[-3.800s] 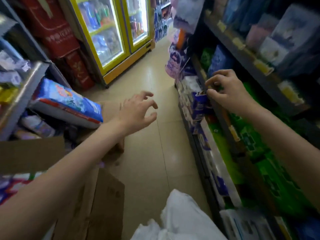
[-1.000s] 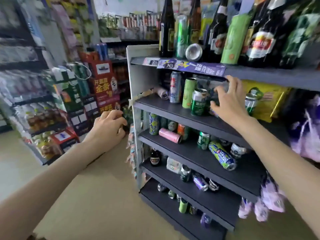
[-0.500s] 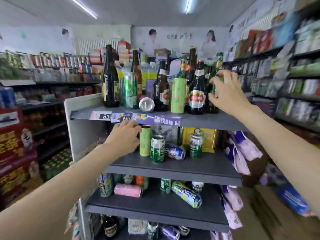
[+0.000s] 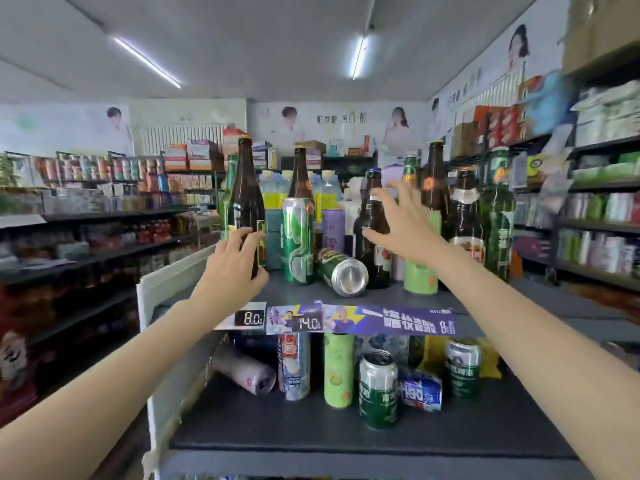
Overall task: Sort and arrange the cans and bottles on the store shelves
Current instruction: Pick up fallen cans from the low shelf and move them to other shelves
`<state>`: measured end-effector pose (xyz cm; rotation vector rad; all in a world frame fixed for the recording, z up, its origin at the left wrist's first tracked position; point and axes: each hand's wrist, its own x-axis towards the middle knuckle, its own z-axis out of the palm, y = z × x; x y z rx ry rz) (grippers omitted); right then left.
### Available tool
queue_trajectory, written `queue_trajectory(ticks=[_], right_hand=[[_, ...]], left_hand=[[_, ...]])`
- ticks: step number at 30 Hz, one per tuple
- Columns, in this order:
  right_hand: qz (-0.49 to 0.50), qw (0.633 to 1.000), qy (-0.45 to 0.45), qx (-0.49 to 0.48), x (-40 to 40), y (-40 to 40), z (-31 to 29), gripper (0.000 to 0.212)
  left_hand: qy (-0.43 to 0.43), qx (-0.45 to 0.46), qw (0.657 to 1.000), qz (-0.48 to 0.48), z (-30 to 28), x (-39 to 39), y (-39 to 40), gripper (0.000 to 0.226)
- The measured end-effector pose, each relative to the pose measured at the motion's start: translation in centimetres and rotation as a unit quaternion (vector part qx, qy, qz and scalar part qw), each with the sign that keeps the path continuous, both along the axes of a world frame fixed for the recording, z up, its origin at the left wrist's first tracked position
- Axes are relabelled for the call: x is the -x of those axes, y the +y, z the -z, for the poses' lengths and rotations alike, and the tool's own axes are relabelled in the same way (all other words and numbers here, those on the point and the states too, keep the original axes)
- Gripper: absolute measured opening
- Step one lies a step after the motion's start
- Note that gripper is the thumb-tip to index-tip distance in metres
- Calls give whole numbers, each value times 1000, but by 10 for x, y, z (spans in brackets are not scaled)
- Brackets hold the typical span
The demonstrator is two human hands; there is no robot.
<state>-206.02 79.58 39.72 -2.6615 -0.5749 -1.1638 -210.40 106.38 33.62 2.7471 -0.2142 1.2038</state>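
Note:
On the dark top shelf stand several beer bottles and cans. My left hand grips the lower part of a tall dark bottle at the shelf's left end. My right hand has its fingers spread beside a brown bottle in the middle, thumb and forefinger at its side. Between the two bottles a tall green can stands upright, and another green can lies on its side. A light green can stands under my right wrist.
More bottles crowd the shelf's right end. The shelf below holds a lying pink can, upright cans and a crushed blue can. Price labels line the top shelf's front edge. Stocked aisles run on both sides.
The view has risen to the top shelf. My left hand came up from under the shelf edge to the dark bottle. My right hand moved left from the right-hand bottles to the brown one.

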Motion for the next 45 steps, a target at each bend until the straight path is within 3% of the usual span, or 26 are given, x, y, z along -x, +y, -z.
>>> queue_trajectory(ticks=[2, 6, 9, 13, 20, 24, 29, 33, 36, 41, 42, 45], right_hand=[[15, 1000, -11, -13, -15, 26, -1, 73], [-28, 995, -5, -93, -35, 79, -11, 76], [-69, 994, 3, -86, -49, 124, -24, 75], [-130, 979, 64, -142, -73, 167, -44, 80], [-233, 933, 148, -232, -90, 224, -76, 98], [-223, 924, 135, -282, -98, 244, -62, 93], [-243, 883, 148, -374, -95, 251, -57, 85], [-271, 865, 128, -402, -76, 243, -66, 87], [-318, 830, 110, -445, -41, 223, -87, 86], [-415, 731, 131, -525, 40, 177, -95, 80], [-415, 734, 131, -522, 57, 170, -88, 75], [-363, 795, 165, -458, 98, 148, -39, 68]], left_hand=[[-31, 9, 999, 3, -1, -21, 20, 59], [-58, 142, 988, 33, -15, -61, 41, 76], [-16, 250, 965, 81, -16, -82, 48, 87], [39, 310, 938, 151, -12, -100, 55, 95], [70, 336, 921, 183, 0, -119, 67, 103], [93, 355, 910, 192, 6, -120, 75, 97], [143, 355, 904, 189, 11, -112, 81, 101], [120, 325, 906, 244, 4, -91, 77, 107], [93, 320, 895, 298, -10, -70, 77, 104], [71, 336, 863, 370, -17, -13, 69, 99], [66, 336, 860, 377, -10, 4, 65, 93], [51, 305, 877, 367, 25, 54, 57, 88]])
